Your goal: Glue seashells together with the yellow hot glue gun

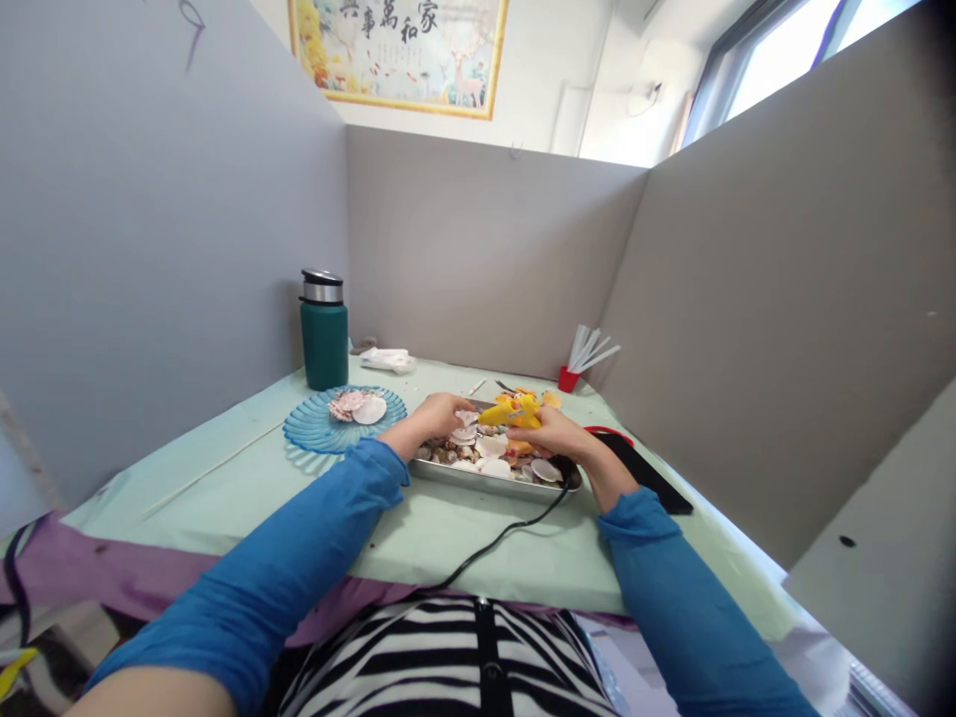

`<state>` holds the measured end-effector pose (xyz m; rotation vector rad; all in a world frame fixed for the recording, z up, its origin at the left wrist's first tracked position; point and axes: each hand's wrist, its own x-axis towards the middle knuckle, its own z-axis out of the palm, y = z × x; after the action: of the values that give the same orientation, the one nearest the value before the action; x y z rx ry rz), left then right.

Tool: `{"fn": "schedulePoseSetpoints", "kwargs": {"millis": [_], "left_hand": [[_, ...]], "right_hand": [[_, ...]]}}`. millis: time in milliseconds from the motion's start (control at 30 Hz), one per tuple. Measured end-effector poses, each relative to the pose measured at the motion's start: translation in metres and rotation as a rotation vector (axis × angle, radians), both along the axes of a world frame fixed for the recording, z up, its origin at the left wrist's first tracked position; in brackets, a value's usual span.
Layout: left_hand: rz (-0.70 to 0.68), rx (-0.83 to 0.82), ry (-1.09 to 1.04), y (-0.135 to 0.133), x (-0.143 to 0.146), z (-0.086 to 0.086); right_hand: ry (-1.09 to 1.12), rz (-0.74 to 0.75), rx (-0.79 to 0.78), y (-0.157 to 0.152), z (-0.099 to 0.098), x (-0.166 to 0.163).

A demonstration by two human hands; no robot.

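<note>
My right hand point(557, 432) is closed around a yellow glue gun point(512, 412), whose black cord point(493, 543) trails back toward my body. My left hand point(433, 415) is over the metal tray point(478, 479) of seashells, fingers curled on a small pale shell point(467, 417) close to the gun's tip. Both hands hover above the shells point(485, 453) piled in the tray. Blue sleeves cover both my forearms.
A blue glass plate point(310, 433) with a few shells lies left of the tray. Behind it stands a green flask point(324, 331). A red cup of white sticks point(572, 375) sits at the back right, a black flat object point(646, 473) right of the tray. Grey partition walls surround the table.
</note>
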<state>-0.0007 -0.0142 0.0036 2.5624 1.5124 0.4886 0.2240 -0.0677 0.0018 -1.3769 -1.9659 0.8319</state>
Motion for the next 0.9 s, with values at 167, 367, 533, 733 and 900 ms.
{"fn": "schedulePoseSetpoints", "kwargs": {"millis": [167,367,533,733,900], "left_hand": [[0.003,-0.011,-0.004,0.0020,-0.0001,-0.0016],[0.006,-0.013,0.003,0.0016,0.0003,-0.0010],[-0.005,-0.003,-0.001,0.0018,0.0002,-0.0014],[0.011,-0.002,0.014,0.0010,0.0004,-0.0009],[0.007,0.000,0.019,0.0007,0.0005,-0.0007]], "right_hand": [[0.008,-0.026,-0.010,0.0029,-0.0026,0.0005],[0.004,-0.024,-0.010,0.0057,-0.0047,0.0017],[-0.007,-0.040,-0.008,0.0054,-0.0047,0.0015],[-0.026,-0.032,0.019,0.0041,-0.0032,0.0010],[-0.049,-0.045,0.018,0.0055,-0.0044,0.0014]]}}
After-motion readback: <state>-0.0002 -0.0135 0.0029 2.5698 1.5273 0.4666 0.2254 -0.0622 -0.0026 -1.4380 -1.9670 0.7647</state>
